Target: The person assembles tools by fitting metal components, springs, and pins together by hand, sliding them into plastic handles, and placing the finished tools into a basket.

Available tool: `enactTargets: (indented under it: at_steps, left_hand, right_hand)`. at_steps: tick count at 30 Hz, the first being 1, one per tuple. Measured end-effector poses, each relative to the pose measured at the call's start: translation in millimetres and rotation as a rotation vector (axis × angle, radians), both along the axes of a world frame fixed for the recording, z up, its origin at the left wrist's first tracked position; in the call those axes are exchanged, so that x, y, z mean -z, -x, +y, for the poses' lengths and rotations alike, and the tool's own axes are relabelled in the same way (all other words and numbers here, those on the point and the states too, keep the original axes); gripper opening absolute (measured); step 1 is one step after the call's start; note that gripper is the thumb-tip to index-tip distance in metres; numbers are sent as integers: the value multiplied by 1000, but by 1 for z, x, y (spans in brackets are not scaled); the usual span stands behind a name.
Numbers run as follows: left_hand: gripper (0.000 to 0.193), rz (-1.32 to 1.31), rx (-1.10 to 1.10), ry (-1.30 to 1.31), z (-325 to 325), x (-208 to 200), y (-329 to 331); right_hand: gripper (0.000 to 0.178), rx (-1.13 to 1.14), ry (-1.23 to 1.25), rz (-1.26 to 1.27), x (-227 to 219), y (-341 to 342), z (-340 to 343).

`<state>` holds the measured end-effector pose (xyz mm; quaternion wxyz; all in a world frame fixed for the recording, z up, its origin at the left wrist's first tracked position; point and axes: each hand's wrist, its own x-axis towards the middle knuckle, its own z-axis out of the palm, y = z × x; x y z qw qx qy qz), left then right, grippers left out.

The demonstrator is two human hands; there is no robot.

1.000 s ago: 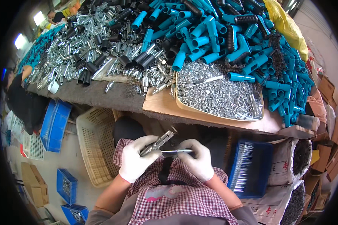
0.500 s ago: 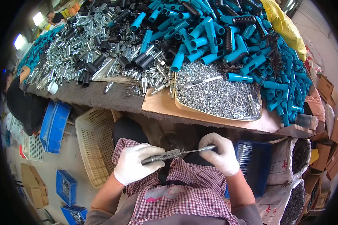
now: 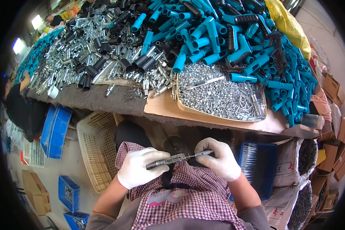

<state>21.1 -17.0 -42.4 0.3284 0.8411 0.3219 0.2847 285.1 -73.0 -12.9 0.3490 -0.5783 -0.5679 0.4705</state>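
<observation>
My left hand [image 3: 138, 168], in a white glove, is closed around a dark grey metal cylinder [image 3: 176, 158] with a stepped, slotted end that points right. My gloved right hand [image 3: 220, 159] pinches a slim grey metal rod [image 3: 203, 152] between thumb and fingers. The rod's thin tip meets or nearly meets the cylinder's right end; whether it has entered cannot be made out. Both pieces are held in line above my lap, over a checked apron [image 3: 195, 207]. The fingers hide part of each piece.
Ahead, the workbench [image 3: 119, 100] carries heaped metal parts, teal handles [image 3: 257, 63] and a shallow tray [image 3: 218, 115] of small fittings. A blue bin [image 3: 264, 168] of thin rods stands right, a cream basket [image 3: 92, 153] left. Another person [image 3: 21, 103] works at far left.
My right hand has moved a little left, bringing the rod closer to the cylinder's end. More of the rod's thicker body shows now. My left hand stays almost in place.
</observation>
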Motion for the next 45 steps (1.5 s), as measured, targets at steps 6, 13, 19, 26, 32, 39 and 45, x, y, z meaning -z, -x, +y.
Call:
enactTargets:
  at_steps: [6, 13, 19, 26, 32, 39, 45]
  left_hand:
    - [33, -3, 16, 10, 1, 3, 0]
    - [33, 9, 10, 42, 1, 4, -1]
    - [34, -87, 56, 130, -1, 11, -6]
    - [34, -80, 5, 149, -4, 10, -6]
    - [31, -46, -10, 127, -8, 8, -13]
    - [29, -90, -63, 130, -10, 14, -25]
    - [28, -108, -141, 49, -4, 1, -21]
  right_hand:
    - [21, 12, 53, 6, 0, -1, 1]
    - [21, -4, 107, 84, 9, 0, 3]
    - [30, -99, -145, 70, 36, 12, -4]
    - [52, 36, 1, 638, 54, 11, -5]
    - [54, -20, 26, 700, 64, 37, -10]
    - [51, 99, 63, 741, 62, 46, -10]
    - [28, 132, -310, -8, 2, -36, 31]
